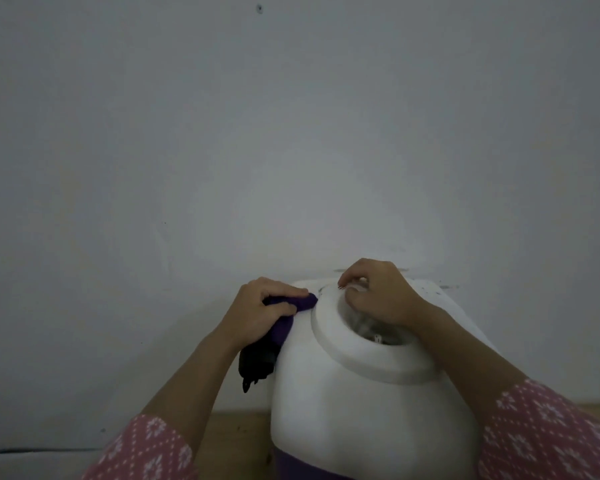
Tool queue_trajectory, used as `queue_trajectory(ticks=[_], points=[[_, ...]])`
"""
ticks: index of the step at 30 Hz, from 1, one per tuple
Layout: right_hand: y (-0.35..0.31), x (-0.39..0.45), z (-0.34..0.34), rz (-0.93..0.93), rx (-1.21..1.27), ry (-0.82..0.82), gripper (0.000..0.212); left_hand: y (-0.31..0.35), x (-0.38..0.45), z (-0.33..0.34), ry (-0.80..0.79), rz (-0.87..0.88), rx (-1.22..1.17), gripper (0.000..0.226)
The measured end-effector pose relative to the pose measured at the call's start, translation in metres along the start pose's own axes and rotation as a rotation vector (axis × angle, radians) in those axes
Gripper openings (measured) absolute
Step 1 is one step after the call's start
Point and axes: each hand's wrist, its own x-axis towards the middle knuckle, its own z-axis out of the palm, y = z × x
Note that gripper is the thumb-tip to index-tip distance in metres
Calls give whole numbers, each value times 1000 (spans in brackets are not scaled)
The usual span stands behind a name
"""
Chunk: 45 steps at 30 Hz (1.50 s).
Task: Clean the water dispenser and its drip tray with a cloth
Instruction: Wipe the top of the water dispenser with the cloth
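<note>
Dispenser [343, 403]: white rounded body with a purple band at its base, standing low in the centre of the view against a plain pale wall [291, 133]. A raised white collar [329, 336] rings the open well on top; something small and pale shows inside the well, too dim to identify. The drip tray is out of view.

Cloth [293, 304]: purple, bunched, with a darker end hanging down the dispenser's left side. Its upper end touches the top of the dispenser just beside the left edge of the collar.

Left hand [264, 308]: fingers and thumb curled round the cloth, pressing it against the dispenser top next to the collar.

Right hand [374, 296]: laid over the far rim of the collar, fingers bent with tips on the rim; whether it grips the rim or only rests there cannot be told.

Sleeves [534, 431]: pink with a small white floral print, on both forearms.

Surface [246, 434]: wood-toned, under the dispenser. The scene is dimly lit.
</note>
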Motion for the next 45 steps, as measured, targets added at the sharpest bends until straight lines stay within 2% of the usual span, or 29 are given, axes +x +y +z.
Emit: queue_trajectory(ticks=[6,9,14,22,26,30,32,38,43,45], points=[[8,10,-3,0,-30,-19,26,-4,12,1,-32,77,143,40],[9,10,-2,1,-24,2,29,0,37,8,-87,41,272,32],[13,9,1,-45,-30,21,34,10,73,20,-212,-22,382,34],[13,12,-1,-26,-22,4,36,8,41,0,-236,113,280,37],[14,11,1,-46,-3,35,35,2,26,-27,-300,131,287,43],[15,11,2,-62,7,45,35,6,28,-19,-99,151,234,37],[16,11,3,-62,9,59,36,9,31,-6,-79,146,256,34],[16,11,5,-77,-14,63,35,12,34,0,-185,197,312,33],[16,11,7,-66,-27,73,34,5,12,-10,-183,247,319,32],[17,12,8,-67,-34,75,34,4,6,-21,-259,255,303,33]])
